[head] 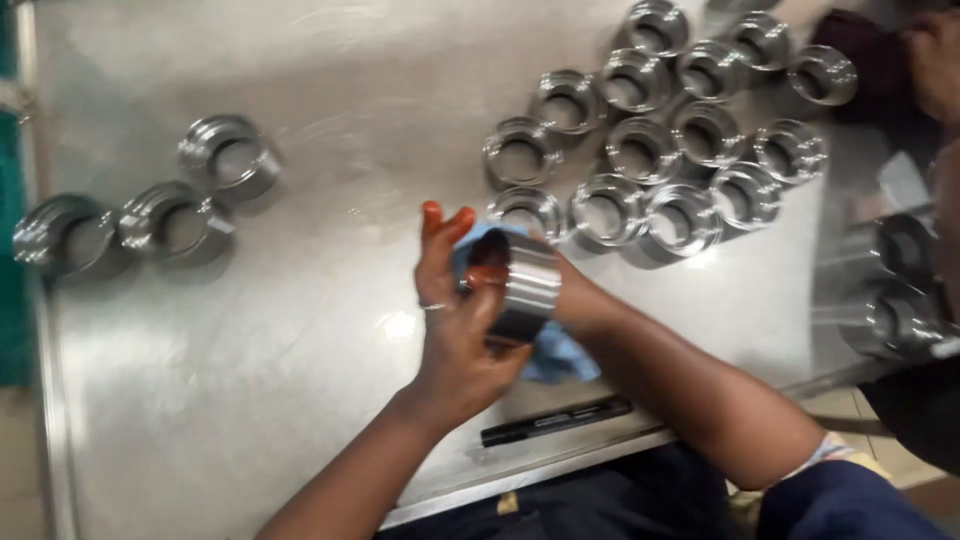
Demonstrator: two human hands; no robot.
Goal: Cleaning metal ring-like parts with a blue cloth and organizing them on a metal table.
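Now cradling a metal ring (527,288) above the tabletop (300,330), left hand (455,320) clenching its outer wall, right hand (572,300) pushing a blue cloth (555,355) inside; probably heavy, stiff, slick — gripping the broad outside.

I take the steel threaded ring (527,287) between my hands as the landmark. Under it lies the blue cloth (560,357); nearer me, the black marker pen (556,421) rests on the steel bench (300,330). Behind and to its right stands a cluster of machined steel rings (665,150); far left, three more steel rings (150,205).
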